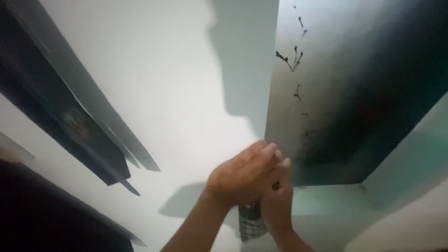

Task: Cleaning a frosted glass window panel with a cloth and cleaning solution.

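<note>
1. The left hand [242,179] is lying flat, fingers straight, over the right hand [277,198]
2. The right fingers are curling round a small dark ridged cylinder [252,223] (grip partly hidden) beside the smudged grey panel [345,93]
3. Risk: the cylinder could be slipping downward, since the hold looks shallow

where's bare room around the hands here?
Bare white surface spans between the dark panels on the left and the grey panel on the right. Crowded where the left hand and right hand meet over a small dark object.
</note>
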